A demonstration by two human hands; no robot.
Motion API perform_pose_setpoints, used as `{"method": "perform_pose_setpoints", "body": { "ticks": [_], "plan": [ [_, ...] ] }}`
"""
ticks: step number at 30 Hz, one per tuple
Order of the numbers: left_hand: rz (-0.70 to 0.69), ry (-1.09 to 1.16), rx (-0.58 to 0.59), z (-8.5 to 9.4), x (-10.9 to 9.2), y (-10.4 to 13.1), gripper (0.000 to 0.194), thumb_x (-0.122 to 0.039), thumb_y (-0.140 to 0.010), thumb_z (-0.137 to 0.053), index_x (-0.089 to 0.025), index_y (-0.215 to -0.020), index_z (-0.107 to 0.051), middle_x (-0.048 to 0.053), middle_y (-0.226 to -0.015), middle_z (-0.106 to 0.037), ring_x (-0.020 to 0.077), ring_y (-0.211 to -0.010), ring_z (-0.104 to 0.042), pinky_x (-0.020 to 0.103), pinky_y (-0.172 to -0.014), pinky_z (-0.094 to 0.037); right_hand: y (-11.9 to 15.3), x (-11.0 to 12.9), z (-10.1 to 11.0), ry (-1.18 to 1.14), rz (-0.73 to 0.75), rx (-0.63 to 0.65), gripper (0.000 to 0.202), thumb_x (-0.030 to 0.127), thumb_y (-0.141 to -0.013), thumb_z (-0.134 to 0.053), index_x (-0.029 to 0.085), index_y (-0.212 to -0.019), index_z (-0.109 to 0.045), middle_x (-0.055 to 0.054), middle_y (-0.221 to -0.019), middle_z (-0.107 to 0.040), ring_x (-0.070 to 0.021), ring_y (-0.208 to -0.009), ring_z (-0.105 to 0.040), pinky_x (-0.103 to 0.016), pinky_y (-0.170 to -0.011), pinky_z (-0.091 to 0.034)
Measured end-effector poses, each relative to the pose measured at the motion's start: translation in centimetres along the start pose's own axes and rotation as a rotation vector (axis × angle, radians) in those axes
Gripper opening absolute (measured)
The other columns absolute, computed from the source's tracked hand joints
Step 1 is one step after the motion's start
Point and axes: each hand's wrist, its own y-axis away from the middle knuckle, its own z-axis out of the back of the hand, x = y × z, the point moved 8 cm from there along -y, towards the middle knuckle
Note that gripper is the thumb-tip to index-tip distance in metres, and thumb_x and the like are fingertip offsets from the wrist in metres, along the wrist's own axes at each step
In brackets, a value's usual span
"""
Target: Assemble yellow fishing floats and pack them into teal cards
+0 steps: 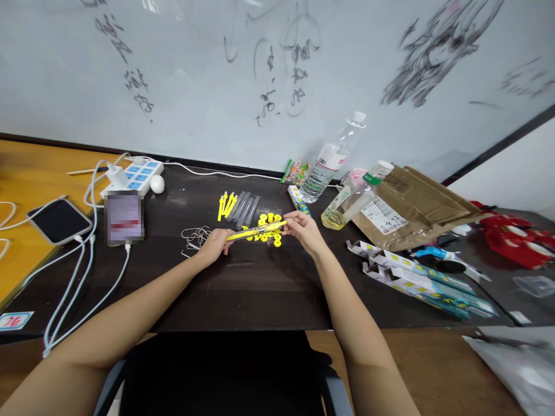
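A thin yellow rod with a clear tube section spans the space between my two hands, a little above the dark table. My left hand pinches its left end, while the fingers of my right hand close on its right end. Just behind and below the rod lie several yellow ring-shaped caps, partly covered by it. Further back are several clear tubes side by side, with yellow stick-like parts to their left. Bent metal wire hooks lie in a tangle beside my left hand.
On the left are a power strip, white cables and two phones, one blurred. A water bottle, a bottle of yellowish liquid and a brown parcel stand behind on the right. Long open boxes lie at right.
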Motion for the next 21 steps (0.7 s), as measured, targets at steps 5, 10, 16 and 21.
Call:
{"method": "perform_pose_setpoints", "body": {
  "ticks": [5, 10, 16, 21],
  "plan": [
    [0.004, -0.002, -0.009, 0.3, 0.3, -0.2, 0.032, -0.038, -0.079, -0.035, -0.02, -0.051, -0.033, -0.006, -0.042, -0.028, 0.0076, -0.037, -0.032, 0.022, -0.043, -0.035, 0.5, 0.8, -0.9, -0.182, -0.017, 0.082, 0.024, 0.033, -0.071, -0.074, 0.019, -0.087, -0.062, 0.004, -0.066, -0.056, -0.0082, -0.063, -0.055, -0.026, -0.066, -0.057],
    [-0.003, 0.003, 0.005, 0.1, 0.3, -0.2, 0.033, -0.039, -0.078, -0.036, -0.021, -0.051, -0.033, -0.006, -0.042, -0.028, 0.0077, -0.037, -0.032, 0.023, -0.044, -0.038, 0.6, 0.6, -1.2, -0.178, -0.035, 0.104, 0.021, 0.031, -0.072, -0.073, 0.018, -0.086, -0.063, 0.004, -0.066, -0.056, -0.0079, -0.062, -0.055, -0.026, -0.064, -0.057],
    [0.0, -0.015, -0.016, 0.3, 0.2, -0.1, 0.032, -0.037, -0.078, -0.035, -0.02, -0.051, -0.034, -0.006, -0.042, -0.03, 0.0078, -0.037, -0.032, 0.022, -0.043, -0.036, 0.8, 0.8, -1.4, -0.177, -0.033, 0.118, 0.02, 0.032, -0.073, -0.071, 0.018, -0.086, -0.063, 0.004, -0.063, -0.055, -0.0084, -0.06, -0.055, -0.027, -0.064, -0.057],
    [0.023, -0.042, -0.043, 0.4, -0.1, 0.0, 0.032, -0.036, -0.079, -0.034, -0.02, -0.051, -0.034, -0.006, -0.041, -0.03, 0.0083, -0.037, -0.033, 0.022, -0.044, -0.035, 0.8, 1.0, -1.5, -0.177, -0.027, 0.113, 0.02, 0.031, -0.072, -0.071, 0.018, -0.084, -0.063, 0.004, -0.063, -0.056, -0.0081, -0.058, -0.055, -0.027, -0.063, -0.056]
  ]
}}
